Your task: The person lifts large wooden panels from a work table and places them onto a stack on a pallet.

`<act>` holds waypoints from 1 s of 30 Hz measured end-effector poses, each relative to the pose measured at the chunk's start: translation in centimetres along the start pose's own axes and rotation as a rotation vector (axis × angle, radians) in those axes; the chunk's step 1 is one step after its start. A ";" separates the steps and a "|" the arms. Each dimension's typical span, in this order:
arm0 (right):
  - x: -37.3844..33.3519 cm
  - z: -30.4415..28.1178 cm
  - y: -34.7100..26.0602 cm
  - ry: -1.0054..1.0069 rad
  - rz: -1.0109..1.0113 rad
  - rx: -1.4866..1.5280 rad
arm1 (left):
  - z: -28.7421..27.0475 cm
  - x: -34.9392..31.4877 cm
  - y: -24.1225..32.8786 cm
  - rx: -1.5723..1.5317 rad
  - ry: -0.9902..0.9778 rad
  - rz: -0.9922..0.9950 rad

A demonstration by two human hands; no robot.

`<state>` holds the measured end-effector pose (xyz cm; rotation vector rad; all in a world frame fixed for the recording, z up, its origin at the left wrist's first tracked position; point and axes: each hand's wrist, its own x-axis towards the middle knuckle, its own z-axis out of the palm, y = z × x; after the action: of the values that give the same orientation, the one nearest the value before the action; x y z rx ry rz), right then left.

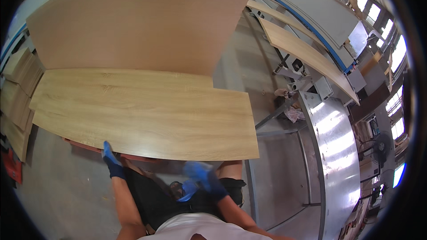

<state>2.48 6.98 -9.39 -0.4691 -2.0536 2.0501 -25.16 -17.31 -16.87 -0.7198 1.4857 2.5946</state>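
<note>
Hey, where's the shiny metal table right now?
In the head view, the metal table stands on the right side, to the right of the light wooden board and apart from it, with a black fan farther right.

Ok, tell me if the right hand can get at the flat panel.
Likely yes: the right hand, blurred, is close to the near edge of the flat panel, and nothing shows between them.

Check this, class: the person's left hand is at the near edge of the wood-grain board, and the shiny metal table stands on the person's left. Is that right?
Not quite: the head view shows the shiny metal table on the person's right. The left hand is at the near edge of the wood-grain board.
</note>
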 end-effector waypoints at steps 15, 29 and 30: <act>13.7 -13.6 5.4 0.519 -0.017 -0.576 | -2.7 21.3 6.0 0.731 0.180 0.198; 15.3 -8.7 2.1 0.511 0.122 -0.731 | -6.1 29.4 9.1 0.879 0.275 0.122; 15.2 -8.7 2.5 0.517 0.100 -0.724 | -5.6 29.1 9.3 0.952 0.300 0.143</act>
<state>-8.36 20.56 -12.91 -1.0917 -2.3693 0.9836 -51.58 -31.89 -24.23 -0.8686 2.5875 1.5210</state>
